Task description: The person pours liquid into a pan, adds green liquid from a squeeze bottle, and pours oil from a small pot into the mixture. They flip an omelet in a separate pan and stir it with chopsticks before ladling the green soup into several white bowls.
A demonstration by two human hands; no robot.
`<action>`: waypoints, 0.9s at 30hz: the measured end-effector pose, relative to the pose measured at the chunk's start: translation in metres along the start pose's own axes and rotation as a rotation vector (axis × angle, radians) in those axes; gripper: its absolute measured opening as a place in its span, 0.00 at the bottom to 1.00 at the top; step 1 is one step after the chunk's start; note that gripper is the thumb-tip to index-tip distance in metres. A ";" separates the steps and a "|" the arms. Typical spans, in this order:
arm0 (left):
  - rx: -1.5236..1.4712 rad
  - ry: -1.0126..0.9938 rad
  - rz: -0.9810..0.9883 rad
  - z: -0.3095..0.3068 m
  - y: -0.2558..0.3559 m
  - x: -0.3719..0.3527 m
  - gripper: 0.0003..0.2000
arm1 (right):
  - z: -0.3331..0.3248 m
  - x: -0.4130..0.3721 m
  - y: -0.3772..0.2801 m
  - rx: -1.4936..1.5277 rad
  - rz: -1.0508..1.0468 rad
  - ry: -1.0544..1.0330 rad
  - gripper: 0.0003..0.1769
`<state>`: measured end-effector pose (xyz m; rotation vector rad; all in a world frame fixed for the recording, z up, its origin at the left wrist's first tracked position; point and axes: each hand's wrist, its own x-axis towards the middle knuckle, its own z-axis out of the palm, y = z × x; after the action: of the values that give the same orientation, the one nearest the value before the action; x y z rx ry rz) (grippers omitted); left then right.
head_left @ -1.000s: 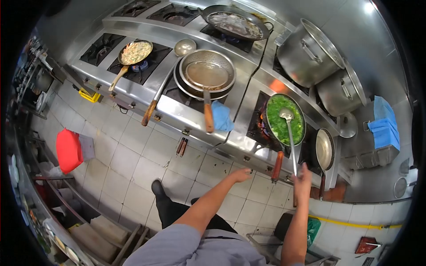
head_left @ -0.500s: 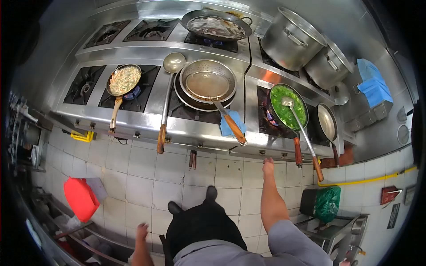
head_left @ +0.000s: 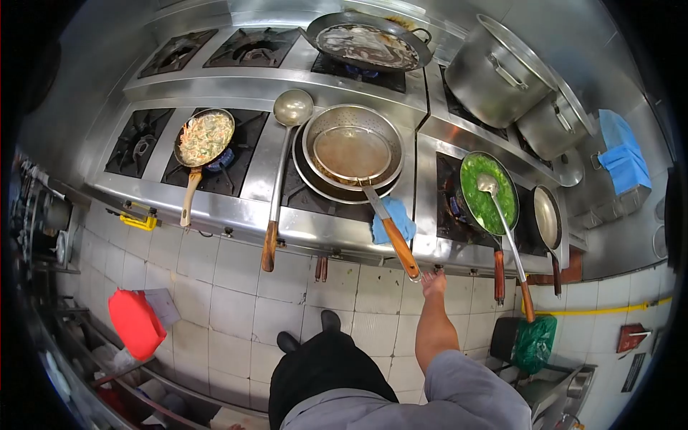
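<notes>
My right hand (head_left: pixel 433 282) is at the front panel of the stove, below the pan of green food. Its fingers are up around a small stove knob (head_left: pixel 438 269), partly hidden by the angle. Just left of the hand, the wooden handle (head_left: pixel 401 249) of a strainer (head_left: pixel 387 147) juts past the stove edge. Above and right, a frying pan (head_left: pixel 471 204) of bright green food sits over a lit burner, with a long-handled ladle (head_left: pixel 488 185) resting in it. My left hand is out of view.
A pan of shredded food (head_left: pixel 206 138) sits over a flame on the left. A large ladle (head_left: pixel 293 108) lies with its handle overhanging. A wok (head_left: pixel 367 44), tall pots (head_left: pixel 494 79), an empty pan (head_left: pixel 547 217) and a blue cloth (head_left: pixel 398 223) stand or lie around. A green-lined bin (head_left: pixel 534 344) is right.
My right hand has moved up to the knob, just right of the strainer's handle tip. My left hand has dropped out of sight. The view has shifted, so the stove appears lower and farther right.
</notes>
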<state>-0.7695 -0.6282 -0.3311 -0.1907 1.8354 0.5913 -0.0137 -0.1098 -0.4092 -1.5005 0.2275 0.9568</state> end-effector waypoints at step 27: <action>-0.488 0.137 0.028 0.167 -0.113 -0.045 0.13 | 0.462 -0.384 0.157 -0.719 0.243 -1.427 0.24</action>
<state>-0.5666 -0.6509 -0.3626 -0.5422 1.7983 1.0637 -0.5537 0.1238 -0.2096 -1.0283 -1.0764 2.2039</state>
